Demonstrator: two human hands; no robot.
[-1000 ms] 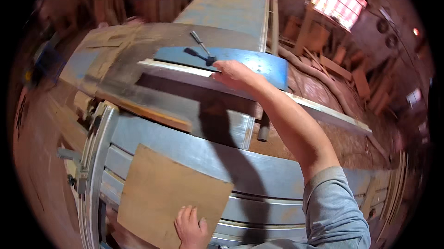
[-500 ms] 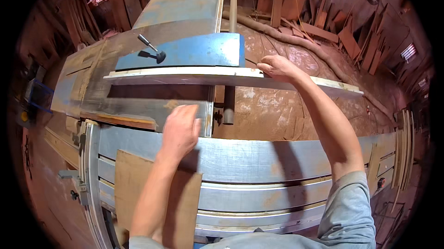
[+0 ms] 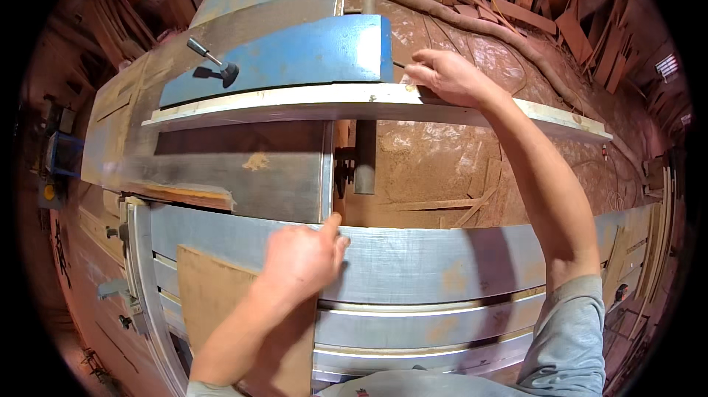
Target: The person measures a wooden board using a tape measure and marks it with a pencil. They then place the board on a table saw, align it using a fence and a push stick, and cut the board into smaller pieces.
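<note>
My right hand [image 3: 448,77] is closed at the top of a long pale fence bar [image 3: 295,102], just right of a blue fence housing [image 3: 295,47]. A thin dark rod runs from the housing toward its fingertips, which hide what they grip. Near the middle, my left hand [image 3: 304,258] hovers over the front of a metal sliding table [image 3: 413,264]. Its index finger stretches to the near end of a pale strip [image 3: 327,176] edging the dark saw table [image 3: 228,176]; whether it touches is unclear. The other fingers are loosely bent and hold nothing visible.
A black-handled lever [image 3: 214,61] stands on the housing. A brown board [image 3: 221,301] lies on the sliding table under my left forearm. A narrow wood offcut [image 3: 184,196] sits along the saw table's near edge. Beyond, a thick hose [image 3: 472,25] crosses the dusty floor near leaning boards [image 3: 575,32].
My left hand has come back from over the dark table to its near edge, with the index finger now extended. My right hand stays by the fence bar. The view has shifted.
</note>
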